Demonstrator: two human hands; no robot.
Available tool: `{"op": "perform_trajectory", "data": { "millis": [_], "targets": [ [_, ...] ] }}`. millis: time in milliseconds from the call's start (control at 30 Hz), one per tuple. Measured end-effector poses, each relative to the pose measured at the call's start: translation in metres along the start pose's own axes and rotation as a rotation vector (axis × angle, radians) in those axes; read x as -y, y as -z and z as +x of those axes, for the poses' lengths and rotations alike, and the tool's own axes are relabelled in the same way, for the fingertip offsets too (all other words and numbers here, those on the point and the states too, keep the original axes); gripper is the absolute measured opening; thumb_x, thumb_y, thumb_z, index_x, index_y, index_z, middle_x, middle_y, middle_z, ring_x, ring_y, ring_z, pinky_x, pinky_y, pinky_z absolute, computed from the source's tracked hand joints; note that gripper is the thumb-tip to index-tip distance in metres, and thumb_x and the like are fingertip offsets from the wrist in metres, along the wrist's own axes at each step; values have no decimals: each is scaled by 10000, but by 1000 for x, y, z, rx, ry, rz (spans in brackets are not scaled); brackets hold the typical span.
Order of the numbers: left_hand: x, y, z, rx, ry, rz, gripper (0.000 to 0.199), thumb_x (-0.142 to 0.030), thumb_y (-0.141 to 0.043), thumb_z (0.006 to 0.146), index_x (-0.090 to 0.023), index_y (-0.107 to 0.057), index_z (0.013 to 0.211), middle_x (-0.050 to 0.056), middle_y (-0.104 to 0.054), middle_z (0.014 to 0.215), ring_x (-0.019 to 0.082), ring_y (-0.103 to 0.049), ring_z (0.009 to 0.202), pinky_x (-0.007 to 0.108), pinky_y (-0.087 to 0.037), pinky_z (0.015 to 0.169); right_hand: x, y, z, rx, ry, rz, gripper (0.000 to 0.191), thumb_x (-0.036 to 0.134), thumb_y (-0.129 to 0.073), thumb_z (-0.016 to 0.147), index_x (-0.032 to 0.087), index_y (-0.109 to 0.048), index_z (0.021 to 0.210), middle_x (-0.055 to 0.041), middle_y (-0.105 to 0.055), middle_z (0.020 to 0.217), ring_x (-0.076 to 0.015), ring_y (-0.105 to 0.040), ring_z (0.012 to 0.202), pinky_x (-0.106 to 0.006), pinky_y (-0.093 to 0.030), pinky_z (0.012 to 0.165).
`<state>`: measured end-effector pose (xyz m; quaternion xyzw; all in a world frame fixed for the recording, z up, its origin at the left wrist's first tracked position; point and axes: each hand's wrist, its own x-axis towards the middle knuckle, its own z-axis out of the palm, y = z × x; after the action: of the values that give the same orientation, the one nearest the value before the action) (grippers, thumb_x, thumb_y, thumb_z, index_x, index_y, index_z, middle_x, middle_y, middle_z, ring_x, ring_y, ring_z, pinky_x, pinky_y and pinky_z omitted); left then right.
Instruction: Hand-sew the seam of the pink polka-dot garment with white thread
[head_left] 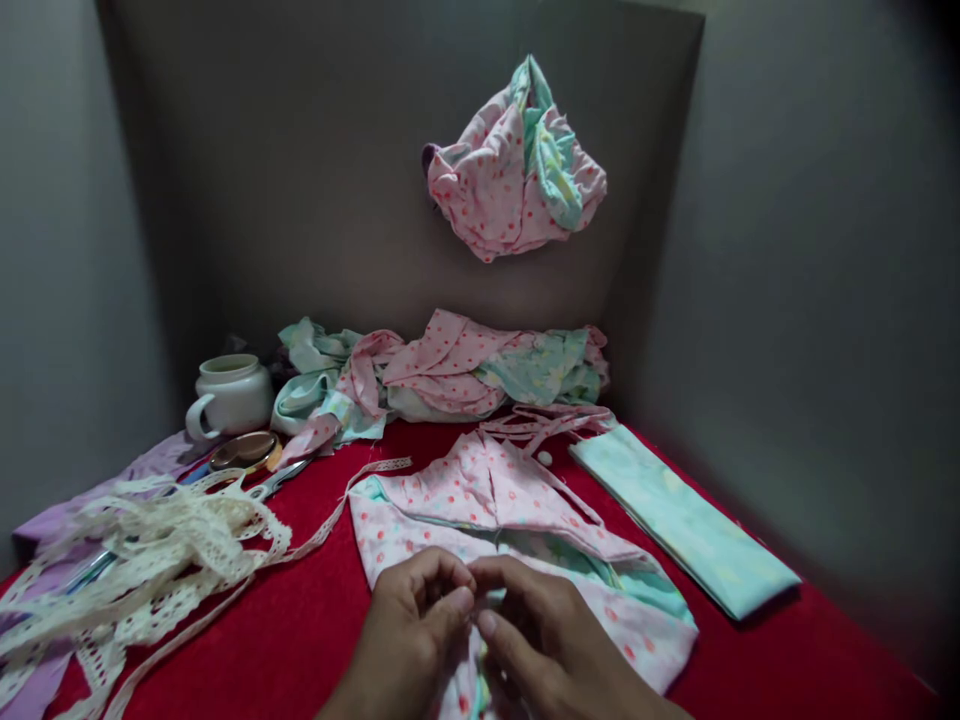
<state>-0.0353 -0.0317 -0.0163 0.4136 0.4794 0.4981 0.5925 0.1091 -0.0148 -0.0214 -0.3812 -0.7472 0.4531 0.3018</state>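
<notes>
Pink dotted fabric with a mint lining (465,480) lies spread on the red cloth, partly under both hands. My left hand (420,625) is closed in a pinch at the bottom centre, thumb against fingertips. Close beside it, my right hand (536,625) has its thumb and fingers bent together in a pinch, the fingertips nearly meeting those of the left. What the fingertips hold is too small to make out. Below and between the hands, more of the pink and mint fabric shows.
Cream lace (157,545) is heaped at the left, near a white mug (234,392) and scissors (277,480). Folded mint fabric (686,520) lies at the right. Crumpled fabric (457,365) lines the back; a pink and mint piece (487,190) hangs on the grey wall.
</notes>
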Motion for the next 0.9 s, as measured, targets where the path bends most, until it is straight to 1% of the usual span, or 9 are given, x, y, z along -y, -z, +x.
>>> {"op": "perform_trajectory", "data": {
  "millis": [33,100,233,333,467,600,700,800,900],
  "targets": [
    [0,0,-1,4,-3,1,193,-297,-651,601,-148,-529,614,-36,-480,526,90,-392,497,214,-301,487,0,-2,0,-3,-45,45,203,284,-490,844,168,-621,946,-26,-603,671,-144,-534,570,-264,-402,543],
    [-1,0,-2,7,-5,-4,201,-307,-662,596,-150,-539,617,-37,-475,527,96,-394,504,217,-305,490,-1,-5,0,-33,-126,103,170,288,-515,816,155,-619,835,-6,-554,588,-128,-494,527,-245,-372,505],
    [-3,-1,-2,-34,-6,6,234,-331,-688,578,-155,-536,596,-31,-485,533,91,-392,493,202,-288,463,-2,-5,2,-58,-181,98,157,275,-545,767,148,-590,687,-11,-544,583,-120,-474,547,-236,-360,514],
    [-4,-1,-2,-79,27,-13,269,-351,-708,565,-157,-527,608,-54,-452,506,64,-342,446,179,-241,421,-2,-4,4,-88,-194,160,152,285,-547,732,151,-562,660,0,-514,565,-111,-446,531,-229,-336,499],
    [-4,-1,-3,-157,75,-99,328,-413,-705,583,-172,-496,663,-103,-371,448,33,-239,380,163,-162,378,2,-3,5,-134,-273,407,277,424,-602,687,161,-521,652,42,-429,486,-81,-356,437,-213,-269,425],
    [-4,-1,-4,-164,71,-101,330,-396,-717,563,-163,-506,663,-113,-341,434,25,-217,373,162,-157,377,6,-2,3,-220,-243,499,330,470,-636,682,162,-520,650,48,-426,480,-72,-345,425,-205,-260,409],
    [-7,-1,-4,-157,62,-4,284,-365,-711,544,-145,-554,632,-83,-402,449,38,-269,384,170,-204,385,7,-2,3,-292,-219,488,315,448,-650,685,156,-540,641,44,-429,491,-70,-343,434,-201,-254,403],
    [-10,-1,-5,-164,5,128,185,-293,-693,530,-128,-616,569,-1,-554,524,92,-427,478,194,-332,454,6,-3,4,-300,-221,479,290,426,-650,685,150,-569,645,40,-442,490,-71,-347,426,-204,-255,394],
    [-10,-1,-5,-165,-55,194,125,-254,-677,537,-132,-662,560,34,-617,567,134,-505,549,214,-392,512,5,-3,5,-304,-229,488,259,399,-645,690,150,-584,649,36,-459,488,-74,-366,423,-204,-269,395]
  ]
}}
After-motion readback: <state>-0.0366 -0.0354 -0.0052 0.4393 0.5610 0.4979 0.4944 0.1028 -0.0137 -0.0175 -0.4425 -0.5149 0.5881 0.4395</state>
